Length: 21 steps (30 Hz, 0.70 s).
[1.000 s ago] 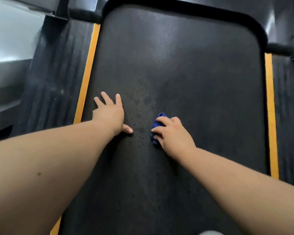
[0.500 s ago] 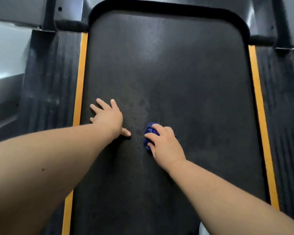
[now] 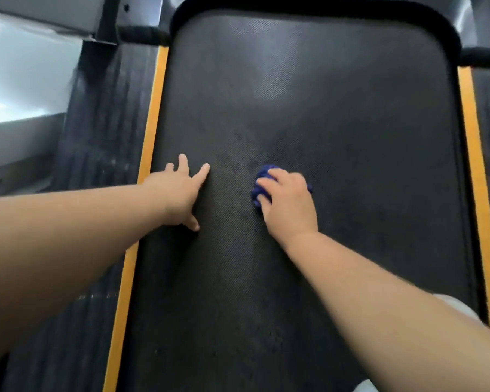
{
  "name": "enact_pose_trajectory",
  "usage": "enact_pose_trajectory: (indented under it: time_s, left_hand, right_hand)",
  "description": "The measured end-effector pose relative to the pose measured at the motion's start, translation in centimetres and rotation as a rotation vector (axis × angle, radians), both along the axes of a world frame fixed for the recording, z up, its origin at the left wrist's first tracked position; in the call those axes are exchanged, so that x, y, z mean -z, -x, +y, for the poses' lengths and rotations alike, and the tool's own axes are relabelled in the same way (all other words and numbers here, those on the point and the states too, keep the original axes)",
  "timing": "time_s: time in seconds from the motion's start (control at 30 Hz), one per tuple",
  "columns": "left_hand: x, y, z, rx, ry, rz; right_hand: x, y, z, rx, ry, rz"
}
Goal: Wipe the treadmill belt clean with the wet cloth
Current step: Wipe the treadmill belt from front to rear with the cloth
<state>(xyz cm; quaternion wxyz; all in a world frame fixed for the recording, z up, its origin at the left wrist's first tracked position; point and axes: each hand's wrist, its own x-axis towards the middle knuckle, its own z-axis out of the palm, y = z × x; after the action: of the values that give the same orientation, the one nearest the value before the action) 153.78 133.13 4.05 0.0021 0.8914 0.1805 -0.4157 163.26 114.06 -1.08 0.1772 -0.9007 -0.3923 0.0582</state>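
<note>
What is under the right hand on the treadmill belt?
A bunched dark blue cloth lies under the right hand, pressed onto the black textured treadmill belt. Most of the cloth and the belt beneath are covered.

I note dim, soft lighting, a pale sheen on the far treadmill belt (image 3: 269, 86), wide-angle bowing at the edges, and slight blur throughout the frame.

Blue cloth (image 3: 262, 181) mostly hidden under right hand (image 3: 290, 202). Belt (image 3: 337, 137) near end cut off at bottom edge. Left side rail (image 3: 96, 131) motion-blurred.
</note>
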Motion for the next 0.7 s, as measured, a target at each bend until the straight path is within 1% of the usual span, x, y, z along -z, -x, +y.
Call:
enact_pose_trajectory:
  time_s: [0.07,0.13,0.17,0.23,0.27,0.33,0.4,0.5,0.57,0.63,0.7]
  left_hand:
    - [-1.3,0.3,1.0,0.043,0.012,0.033]
    - [-2.4,0.4,1.8,0.002,0.048,0.040]
    - [-2.8,0.6,1.9,-0.033,0.063,0.037]
    - [-2.8,1.3,1.7,-0.106,0.084,0.016]
    - [-2.5,1.7,1.6,-0.139,0.095,-0.002]
    - [-1.8,2.4,1.5,-0.202,0.116,-0.023]
    - [-1.2,2.9,1.4,-0.195,0.090,-0.028]
    - [-0.5,3.2,1.2,-0.061,-0.002,-0.090]
    - [-0.1,2.8,0.6,-0.075,0.009,-0.060]
    - [0.5,2.0,-0.1,-0.131,0.003,-0.015]
    - [1.0,1.5,-0.7,-0.125,-0.037,0.003]
  right_hand:
    - [-0.2,4.6,-3.6,-0.139,-0.028,0.083]
    - [0.1,4.5,-4.4,-0.226,-0.021,0.096]
    - [0.1,2.6,-3.1,-0.230,-0.041,0.064]
    - [-0.3,-2.0,0.8,-0.118,-0.035,0.001]
    - [-0.4,-4.4,2.7,-0.071,0.017,-0.012]
    - [0.2,-7.4,4.8,-0.048,0.101,-0.045]
    - [0.3,-6.0,3.8,-0.109,0.076,-0.092]
    - [0.4,0.3,-0.8,-0.256,-0.038,-0.029]
    - [0.6,2.9,-2.6,-0.305,-0.079,0.002]
    - [0.9,2.0,-1.6,-0.346,-0.090,-0.001]
    - [0.8,-1.0,1.4,-0.311,-0.061,-0.042]
